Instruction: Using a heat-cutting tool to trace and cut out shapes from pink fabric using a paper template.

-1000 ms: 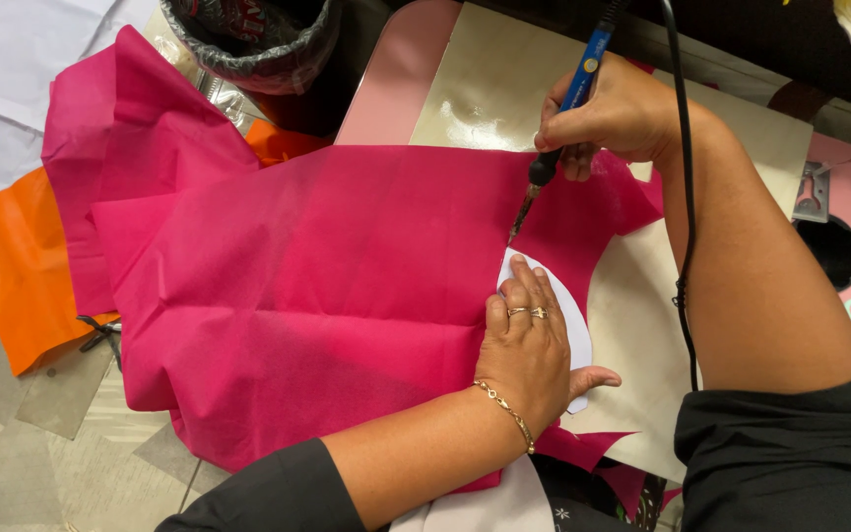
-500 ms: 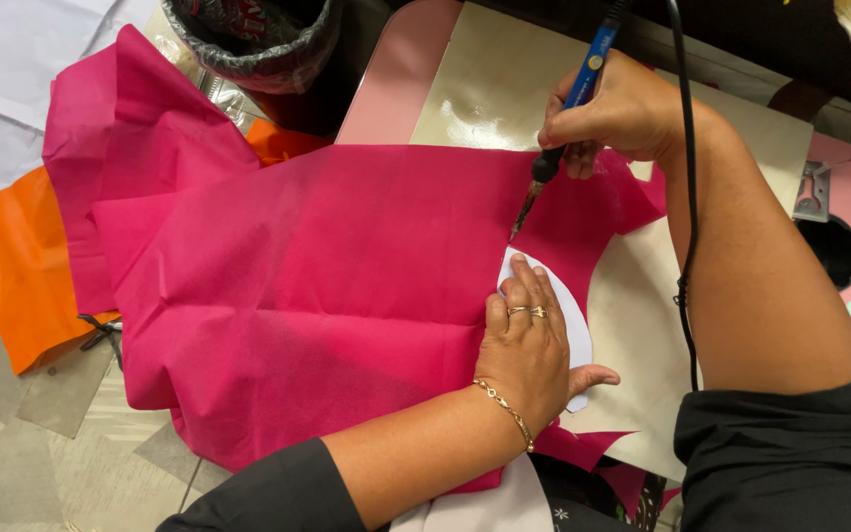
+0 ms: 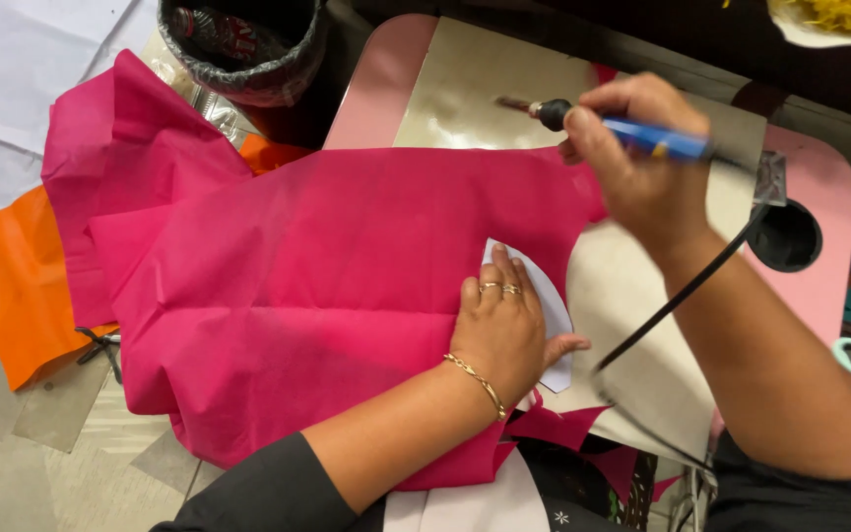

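Red-labelled bottle point(image 3: 211, 32) in black bin point(image 3: 248, 84), top left; no signs/screens.

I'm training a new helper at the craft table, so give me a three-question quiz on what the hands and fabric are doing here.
1. True or false: the left hand lies flat, pressing a white paper template onto the pink fabric.
2. What does the right hand hold?
A. scissors
B. a blue-handled corded hot tool
C. a ruler
3. Fill in: beneath the fabric's left edge lies a sheet coloured ____.

Key
1. True.
2. B; its tip is lifted clear of the fabric, over the shiny board.
3. Orange: the orange sheet.
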